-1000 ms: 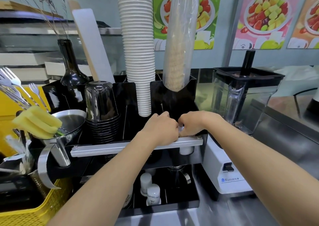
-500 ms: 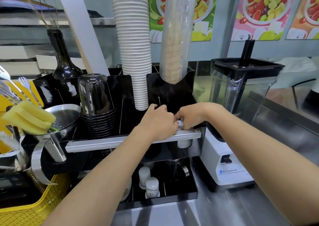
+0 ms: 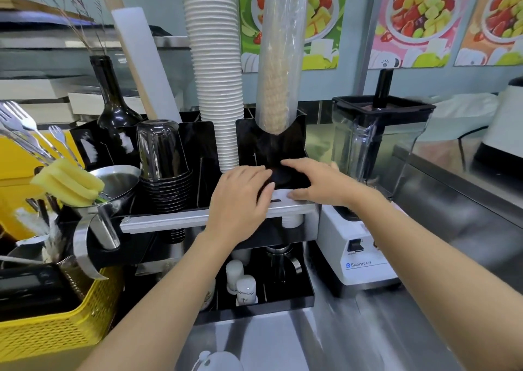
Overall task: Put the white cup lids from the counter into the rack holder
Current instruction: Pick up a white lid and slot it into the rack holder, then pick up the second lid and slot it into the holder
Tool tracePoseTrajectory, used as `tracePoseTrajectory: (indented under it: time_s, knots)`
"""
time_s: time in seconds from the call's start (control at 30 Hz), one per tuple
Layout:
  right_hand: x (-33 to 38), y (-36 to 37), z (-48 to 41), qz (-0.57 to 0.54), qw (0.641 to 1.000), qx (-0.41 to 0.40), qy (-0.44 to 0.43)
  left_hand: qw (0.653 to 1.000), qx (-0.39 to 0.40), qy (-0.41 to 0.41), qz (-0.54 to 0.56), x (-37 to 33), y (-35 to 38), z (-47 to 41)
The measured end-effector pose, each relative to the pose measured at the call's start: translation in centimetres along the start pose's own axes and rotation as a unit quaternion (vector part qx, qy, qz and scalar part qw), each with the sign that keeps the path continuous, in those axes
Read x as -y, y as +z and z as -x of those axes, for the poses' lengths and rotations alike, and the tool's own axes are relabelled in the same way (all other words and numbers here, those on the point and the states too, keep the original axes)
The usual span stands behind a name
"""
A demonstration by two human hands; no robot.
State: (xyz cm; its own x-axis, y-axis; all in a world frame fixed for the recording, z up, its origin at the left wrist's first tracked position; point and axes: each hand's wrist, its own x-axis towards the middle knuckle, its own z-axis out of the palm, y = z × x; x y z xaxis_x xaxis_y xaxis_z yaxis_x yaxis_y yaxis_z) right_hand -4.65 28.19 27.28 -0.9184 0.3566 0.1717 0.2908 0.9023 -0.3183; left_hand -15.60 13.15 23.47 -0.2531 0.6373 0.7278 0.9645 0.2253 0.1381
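Observation:
The black rack holder [image 3: 285,300] stands on the steel counter. A stack of white cup lids [image 3: 280,194] sits in its front right slot, with its lower part [image 3: 291,221] showing under the metal rail [image 3: 169,221]. My left hand [image 3: 240,200] lies over the rail, fingertips touching the stack's left edge. My right hand [image 3: 317,183] is spread flat over the slot, with its thumb on the lids' right edge. Neither hand is closed around the stack. A white domed lid-like piece [image 3: 218,361] lies on the counter at the bottom edge.
A tall stack of white paper cups [image 3: 215,73] and a clear sleeve [image 3: 280,59] rise behind the slot. Inverted black cups [image 3: 161,158] stand to the left, and a blender [image 3: 376,155] is close on the right. A yellow basket [image 3: 42,334] is at front left.
Both hands were pinched together on the lid stack; now they have spread apart, with fingers loosened and the dark slot showing between them. The view has shifted slightly.

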Motion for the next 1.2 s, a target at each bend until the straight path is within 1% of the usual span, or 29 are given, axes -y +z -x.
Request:
tracePoseTrajectory:
  time_s: [0.07,0.17,0.27,0.33,0.47,0.6,0.73,0.97,1.1,1.2]
  knots:
    - [-0.2,0.3,2.3,-0.049,0.997,-0.060,-0.013,0.999,-0.013,-0.036,0.028,-0.4,-0.8,2.4]
    - [-0.3,1.4,5.8,-0.108,0.988,-0.105,-0.015,0.995,-0.013,-0.080,0.049,-1.5,-1.8,6.0]
    - [-0.1,3.3,8.8,-0.129,0.984,-0.124,-0.006,0.993,0.016,-0.103,0.052,-2.8,-2.3,9.4]
    - [0.1,4.8,10.7,-0.147,0.982,-0.115,-0.004,0.991,0.045,-0.118,0.052,-3.6,-2.5,11.3]
    - [1.0,8.5,14.6,-0.172,0.984,-0.050,0.002,0.984,0.090,-0.142,0.063,-5.2,-2.4,15.3]
    - [2.4,12.8,18.7,-0.142,0.990,0.022,0.004,0.977,0.138,-0.149,0.067,-6.2,-2.1,19.7]
    - [3.8,16.5,22.5,-0.143,0.986,0.089,0.014,0.959,0.198,-0.186,0.082,-7.5,-1.9,24.4]
    - [5.7,20.8,28.6,-0.126,0.967,0.220,-0.005,0.923,0.315,-0.189,0.117,-9.8,-2.1,31.7]
    - [6.9,21.9,30.8,-0.121,0.959,0.258,-0.005,0.906,0.352,-0.163,0.166,-10.9,-2.5,34.4]
    - [7.5,22.5,32.1,-0.081,0.960,0.267,-0.013,0.898,0.381,-0.148,0.164,-11.3,-2.6,35.8]
